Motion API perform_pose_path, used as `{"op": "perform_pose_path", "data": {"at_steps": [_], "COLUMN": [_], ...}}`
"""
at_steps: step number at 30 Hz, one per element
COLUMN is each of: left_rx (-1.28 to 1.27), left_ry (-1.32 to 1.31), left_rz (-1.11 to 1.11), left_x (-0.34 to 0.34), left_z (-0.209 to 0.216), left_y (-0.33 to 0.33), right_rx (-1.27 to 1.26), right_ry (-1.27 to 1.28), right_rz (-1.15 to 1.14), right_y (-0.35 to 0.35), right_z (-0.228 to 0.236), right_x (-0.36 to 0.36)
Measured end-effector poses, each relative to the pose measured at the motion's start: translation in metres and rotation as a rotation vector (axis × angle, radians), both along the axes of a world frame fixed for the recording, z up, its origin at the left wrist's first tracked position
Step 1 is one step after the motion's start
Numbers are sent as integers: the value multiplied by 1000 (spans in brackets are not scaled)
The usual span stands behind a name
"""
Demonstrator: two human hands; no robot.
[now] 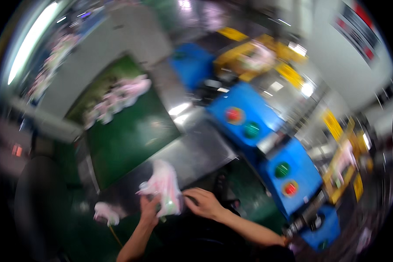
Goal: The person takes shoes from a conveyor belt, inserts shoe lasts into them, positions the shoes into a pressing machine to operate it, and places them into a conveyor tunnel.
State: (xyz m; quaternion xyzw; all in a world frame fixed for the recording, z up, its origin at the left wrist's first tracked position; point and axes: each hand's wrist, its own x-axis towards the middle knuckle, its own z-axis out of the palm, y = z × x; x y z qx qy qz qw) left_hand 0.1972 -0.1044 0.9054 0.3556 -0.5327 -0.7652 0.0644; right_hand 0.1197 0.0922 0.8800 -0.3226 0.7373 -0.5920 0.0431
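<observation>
A pink-and-white piece with a lumpy, shiny shape is held over the near end of a metal table; blur hides its exact kind. My left hand grips its lower left side, thumb and fingers closed on it. My right hand is at the piece's right edge, thumb and fingers apart and curved. Whether its fingertips touch the piece, I cannot tell. A smaller pink-and-white piece lies to the left of my left hand, at the table's near left corner.
Beyond the metal tabletop is a green conveyor belt carrying a row of similar pink-and-white pieces under a grey hood. On the right stand blue control boxes with red and green buttons, and yellow-framed machine fixtures.
</observation>
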Motion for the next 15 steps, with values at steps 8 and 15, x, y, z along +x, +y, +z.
{"op": "perform_pose_path", "data": {"at_steps": [8,15], "left_rx": [-853,-620], "left_ry": [-54,-73], "left_rz": [-33,-420], "left_x": [-88,-99], "left_z": [-162,-129], "left_y": [-120,-102], "right_rx": [152,399], "right_ry": [-285,-300], "right_rz": [-14,-40], "right_y": [-80,-84], "right_z": [50,37], "right_x": [-45,-95]}}
